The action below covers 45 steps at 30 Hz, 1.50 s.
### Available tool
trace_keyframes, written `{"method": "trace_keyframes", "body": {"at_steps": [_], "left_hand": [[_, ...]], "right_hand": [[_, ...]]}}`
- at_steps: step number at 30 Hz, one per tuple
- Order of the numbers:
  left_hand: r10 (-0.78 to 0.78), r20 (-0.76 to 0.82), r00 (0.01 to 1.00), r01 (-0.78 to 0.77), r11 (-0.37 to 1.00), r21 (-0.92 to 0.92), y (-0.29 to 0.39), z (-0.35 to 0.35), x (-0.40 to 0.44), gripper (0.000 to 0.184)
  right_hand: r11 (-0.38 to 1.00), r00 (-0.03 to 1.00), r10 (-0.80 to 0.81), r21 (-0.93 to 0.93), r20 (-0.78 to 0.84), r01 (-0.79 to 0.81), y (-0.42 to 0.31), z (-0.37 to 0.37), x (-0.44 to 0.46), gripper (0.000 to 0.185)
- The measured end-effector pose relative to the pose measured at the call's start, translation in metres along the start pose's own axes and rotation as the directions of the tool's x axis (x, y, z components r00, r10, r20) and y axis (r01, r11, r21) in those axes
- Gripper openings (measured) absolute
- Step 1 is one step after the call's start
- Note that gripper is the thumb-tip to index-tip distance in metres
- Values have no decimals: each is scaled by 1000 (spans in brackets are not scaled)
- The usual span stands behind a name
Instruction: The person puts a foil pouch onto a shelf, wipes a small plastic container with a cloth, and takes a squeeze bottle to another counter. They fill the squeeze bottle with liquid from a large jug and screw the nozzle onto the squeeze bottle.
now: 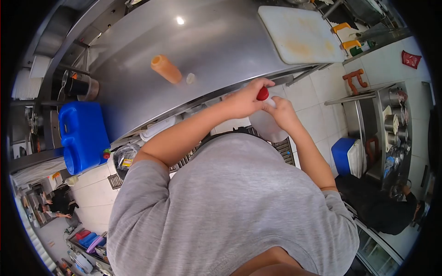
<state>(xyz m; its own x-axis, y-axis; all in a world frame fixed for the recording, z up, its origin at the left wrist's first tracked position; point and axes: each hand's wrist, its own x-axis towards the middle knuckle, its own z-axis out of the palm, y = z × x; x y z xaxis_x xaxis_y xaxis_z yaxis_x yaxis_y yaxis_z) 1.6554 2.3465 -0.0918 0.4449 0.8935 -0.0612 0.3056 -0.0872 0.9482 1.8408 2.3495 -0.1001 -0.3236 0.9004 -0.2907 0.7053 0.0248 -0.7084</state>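
A translucent whitish jug (267, 128) with a red cap (262, 94) is in front of my belly, just off the edge of the steel table. My left hand (246, 100) is closed around the red cap. Closed at the jug's neck is my right hand (282, 113), its thumb near the cap. Part of the jug is hidden behind my hands and shirt. On the table an orange squeeze bottle (166, 69) stands without a top. Beside it lies a small pale cap (190, 78).
The steel table (207, 41) carries a stained white cutting board (299, 34) at its right end. A blue jerrycan (83, 133) stands at the left. To the right are a blue cooler box (346, 156) and a rack of metal pans. One person in dark clothes (377, 204) is at the right, others far left.
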Motion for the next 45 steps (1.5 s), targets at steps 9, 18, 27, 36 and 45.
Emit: {"method": "trace_keyframes", "body": {"at_steps": [9,18,27,36,45], "left_hand": [[-243,50,969,143,713,687,41,31,31,37],[254,161,954,-297,878,374,-4,63,43,31],[85,168,982,-125,962,244,2,71,61,35],[151,129,980,-157,987,33,-22,76,79,74],[357,-269,895,8,589,808,-108,-23,121,64]], "right_hand": [[994,997,-77,84,32,74,65,-6,-10,54],[995,999,-27,91,-18,28,100,-3,-20,52],[984,993,3,176,-121,19,120,3,-15,53],[982,990,36,188,-136,-10,130,2,-9,41],[858,951,310,435,-13,-274,194,30,22,43]]}}
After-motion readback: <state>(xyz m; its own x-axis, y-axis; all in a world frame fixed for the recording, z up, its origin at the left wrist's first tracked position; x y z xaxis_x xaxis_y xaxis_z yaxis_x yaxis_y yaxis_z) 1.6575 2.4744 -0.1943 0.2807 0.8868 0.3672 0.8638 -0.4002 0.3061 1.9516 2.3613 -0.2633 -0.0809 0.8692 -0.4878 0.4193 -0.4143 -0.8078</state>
